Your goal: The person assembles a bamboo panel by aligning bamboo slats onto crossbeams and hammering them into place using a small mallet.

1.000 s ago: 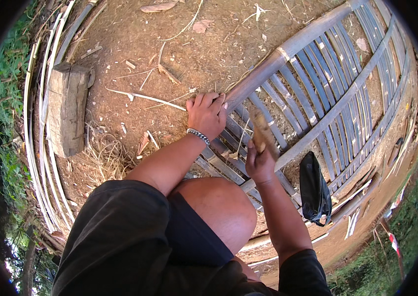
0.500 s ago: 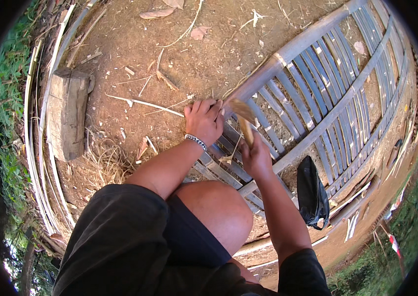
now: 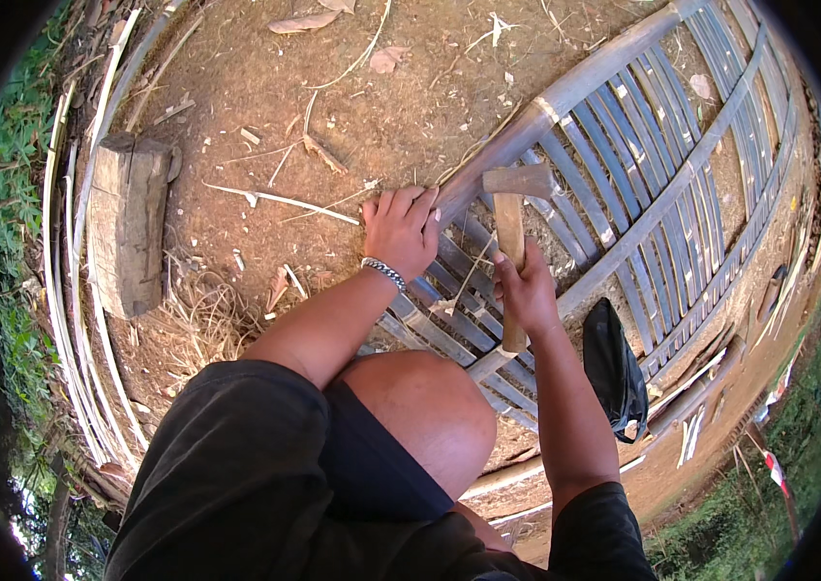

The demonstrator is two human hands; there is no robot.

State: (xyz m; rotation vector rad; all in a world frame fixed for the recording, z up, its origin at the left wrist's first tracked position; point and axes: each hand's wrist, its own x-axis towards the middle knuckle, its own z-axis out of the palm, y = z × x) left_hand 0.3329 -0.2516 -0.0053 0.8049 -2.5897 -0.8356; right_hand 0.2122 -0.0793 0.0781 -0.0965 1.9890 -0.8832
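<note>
A grey bamboo slat panel [image 3: 662,174] lies flat on the bare earth in front of me. My right hand [image 3: 527,290] grips the wooden handle of a hammer [image 3: 512,198], whose head rests on or just above the panel's thick end pole [image 3: 517,131]. My left hand [image 3: 399,230], with a metal bracelet at the wrist, presses down on the slats beside that pole, fingers spread over the edge. My bare knee and dark shorts fill the lower middle of the view.
A weathered wooden block [image 3: 128,223] lies on the dirt at left, next to a curved bundle of pale bamboo strips [image 3: 67,290]. A black bag [image 3: 614,368] sits on the panel by my right forearm. Dry shavings and sticks litter the ground; grass borders both sides.
The hammer, raised near my right hand a second ago, has swung forward and down to the panel's end pole. My left hand stayed pressed on the slats.
</note>
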